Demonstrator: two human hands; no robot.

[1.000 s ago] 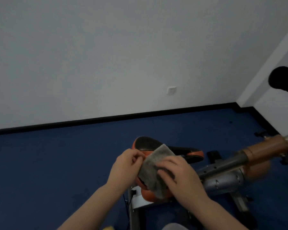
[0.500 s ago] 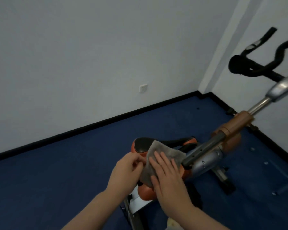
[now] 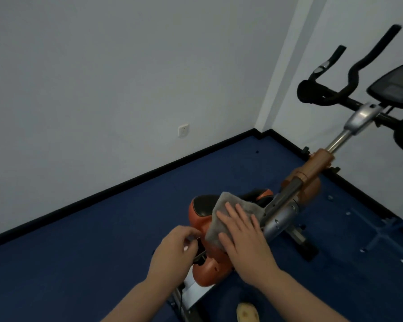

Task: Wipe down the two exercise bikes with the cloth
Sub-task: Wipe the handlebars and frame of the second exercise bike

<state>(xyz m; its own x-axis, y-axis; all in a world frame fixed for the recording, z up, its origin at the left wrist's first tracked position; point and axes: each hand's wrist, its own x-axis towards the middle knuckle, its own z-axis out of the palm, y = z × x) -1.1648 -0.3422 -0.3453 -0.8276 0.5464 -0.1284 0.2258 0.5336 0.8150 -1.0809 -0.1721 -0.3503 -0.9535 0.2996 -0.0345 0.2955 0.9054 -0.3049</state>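
Note:
A grey cloth [image 3: 228, 205] lies draped over the orange and black saddle [image 3: 200, 210] of an exercise bike [image 3: 312, 173]. My right hand [image 3: 244, 238] presses flat on the cloth with straight fingers. My left hand [image 3: 175, 249] hovers just left of the saddle, fingers loosely curled, off the cloth and holding nothing. The bike's silver and orange frame runs up to the right to black handlebars [image 3: 349, 84] and a console [image 3: 393, 89]. Only one bike is in view.
Blue carpet [image 3: 79, 252] covers the floor, edged by a black skirting board [image 3: 102, 191] under white walls. A wall socket [image 3: 183, 130] sits on the left wall. A blue floor frame [image 3: 382, 231] lies at right. A tan shoe tip [image 3: 247, 312] shows at the bottom.
My left hand has let go of the cloth's edge and drawn back to the left. My right hand has flattened on the cloth over the saddle. The view swung right, revealing handlebars and console.

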